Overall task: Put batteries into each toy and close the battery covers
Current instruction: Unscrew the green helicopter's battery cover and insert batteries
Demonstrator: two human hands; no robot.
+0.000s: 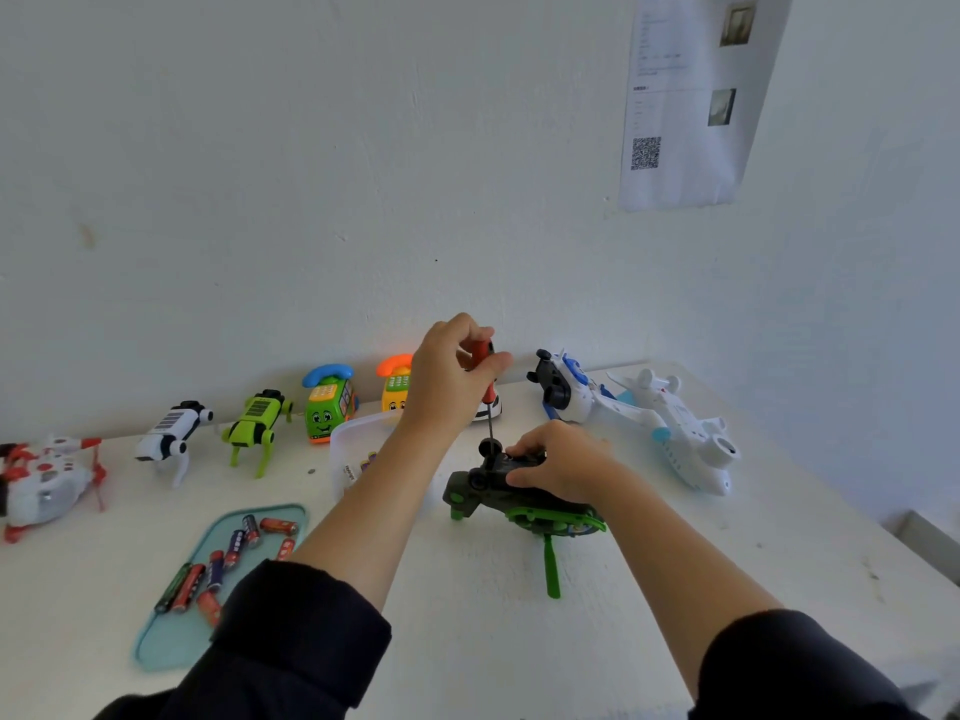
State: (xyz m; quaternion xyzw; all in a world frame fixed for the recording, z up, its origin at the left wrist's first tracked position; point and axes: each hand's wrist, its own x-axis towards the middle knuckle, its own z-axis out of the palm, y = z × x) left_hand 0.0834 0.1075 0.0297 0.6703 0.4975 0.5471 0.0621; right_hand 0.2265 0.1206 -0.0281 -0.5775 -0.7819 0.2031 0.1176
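1. Head view: gripping a red-handled screwdriver point(484, 379) in the left hand point(451, 374), fingers and thumb curled round the handle, shaft pointing almost straight down to the dark green toy helicopter point(519, 498).
2. Holding that helicopter with the right hand point(563, 467), fingers curled over its upturned underside, thumb pressing on the near side.
3. Lying upside down on the white tabletop point(467, 641), near the middle, green rotor blade point(552, 569) sticking out toward the viewer.
4. Meeting the helicopter's underside just beside the right fingertips; exact contact point of the screwdriver tip too small to tell.
5. Resting loose in a pale blue tray point(171, 646) at the left front: several batteries point(234, 550), red and dark ones.
6. Sitting behind the left forearm: a clear plastic tub point(358, 433) with more small items inside.
7. Standing in a row along the wall: a red and white toy point(44, 480), a white robot dog point(169, 433), a green robot dog point(257, 423), a green toy phone point(328, 402) and a yellow toy phone point(396, 387).
8. Lying at the right rear: a blue and white helicopter point(571, 387) and a white toy plane point(685, 433), just beside each other.
9. Hanging on the wall above: a printed sheet point(685, 96) bearing a QR code.
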